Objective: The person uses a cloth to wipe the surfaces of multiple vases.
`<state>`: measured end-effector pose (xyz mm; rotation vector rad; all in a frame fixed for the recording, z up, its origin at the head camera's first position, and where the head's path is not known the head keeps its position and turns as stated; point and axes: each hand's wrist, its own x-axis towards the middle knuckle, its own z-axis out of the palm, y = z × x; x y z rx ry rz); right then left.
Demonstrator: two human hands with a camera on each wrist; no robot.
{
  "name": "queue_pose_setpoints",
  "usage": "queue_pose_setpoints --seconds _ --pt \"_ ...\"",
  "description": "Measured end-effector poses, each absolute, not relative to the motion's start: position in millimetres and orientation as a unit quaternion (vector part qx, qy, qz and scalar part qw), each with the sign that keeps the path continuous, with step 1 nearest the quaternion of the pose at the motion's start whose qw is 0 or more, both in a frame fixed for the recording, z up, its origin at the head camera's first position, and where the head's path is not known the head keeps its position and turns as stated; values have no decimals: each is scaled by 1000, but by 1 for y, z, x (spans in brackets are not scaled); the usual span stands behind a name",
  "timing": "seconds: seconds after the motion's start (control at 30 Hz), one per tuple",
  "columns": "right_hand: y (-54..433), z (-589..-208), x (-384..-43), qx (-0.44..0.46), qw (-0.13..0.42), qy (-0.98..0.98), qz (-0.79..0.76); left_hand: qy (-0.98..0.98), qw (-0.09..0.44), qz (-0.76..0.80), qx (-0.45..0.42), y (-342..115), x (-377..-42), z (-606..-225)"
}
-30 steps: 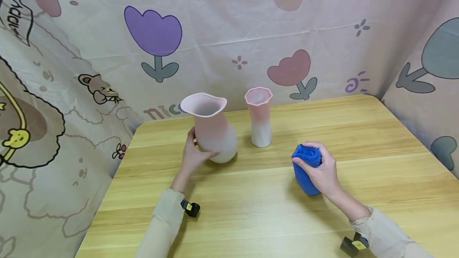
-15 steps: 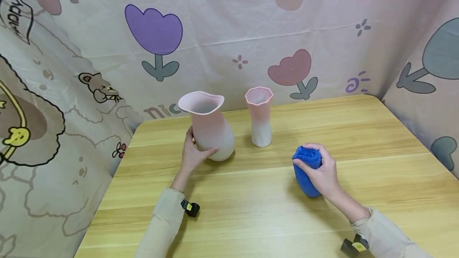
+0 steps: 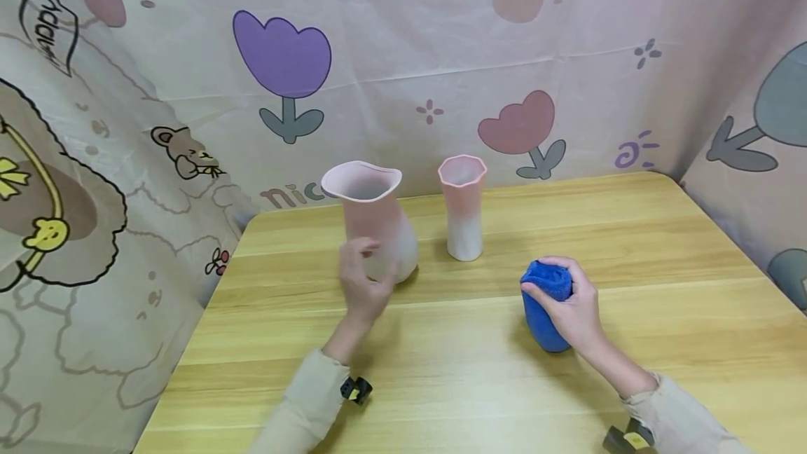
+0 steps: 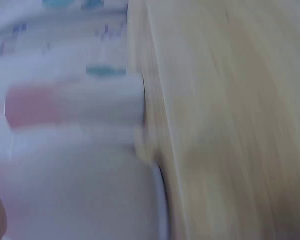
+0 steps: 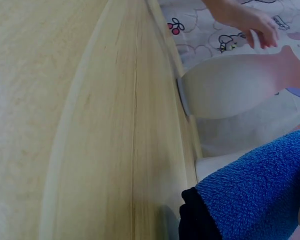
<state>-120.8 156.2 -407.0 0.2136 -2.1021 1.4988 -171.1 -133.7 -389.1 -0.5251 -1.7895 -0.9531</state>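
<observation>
A pale cloth backdrop (image 3: pixel 391 40) printed with flowers, hearts and cartoon bears hangs behind and to both sides of a light wooden table (image 3: pixel 441 384). The right hand (image 3: pixel 575 303) has its fingers and thumb curled round the upper part of a blue cloth bundle (image 3: pixel 542 321), the thumb on the near side and the fingers on the far side. The bundle's folded top shows between them, and the rest hangs below the fingertips; whether its lower end touches the wood, I cannot tell.

The left hand (image 3: pixel 366 286) holds nothing — its fingers are loosely bent, somewhat blurred, with the thumb apart from them. Right behind those fingers, and partly hidden by them, stands a large vase (image 3: pixel 381 219), pink at the wavy, flared mouth and white towards the base. The right wrist view shows the fingertips close beside it; contact is hard to make out.

Farther from the left fingers, to the right of the large vase and apart from it, stands a slim vase (image 3: pixel 465 209) with an angular rim, also pink above and white below. It is upright, beyond the right fingers and to their left. Behind each hand comes a beige sleeve (image 3: pixel 312 398) — with a small black camera (image 3: pixel 356 390) at the wrist.
</observation>
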Motion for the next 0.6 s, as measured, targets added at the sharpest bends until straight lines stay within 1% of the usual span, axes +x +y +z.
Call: queue_pose_setpoints --seconds 0.03,0.1,0.17,0.2,0.27,0.37,0.47,0.6 --pt "157 -407 -121 79 273 -780 557 -744 482 -389 -250 -126 -170 -388" --pt "157 -406 -122 78 274 -782 555 -764 429 -378 -299 -111 -167 -386" --pt "157 -405 -122 79 273 -783 553 -795 360 -378 -310 -96 -166 -384" --pt "157 -404 -122 81 273 -785 551 -812 325 -379 -302 -90 -167 -384" --pt "156 -402 -122 86 272 -785 550 -842 263 -390 -263 -78 -170 -383" --pt "154 -400 -123 89 273 -785 549 -867 192 -421 -182 -65 -180 -381" --pt "152 -400 -124 89 274 -785 549 -876 144 -444 -118 -56 -195 -380" --pt "149 -398 -125 92 271 -783 552 -877 95 -467 -64 -47 -217 -380"
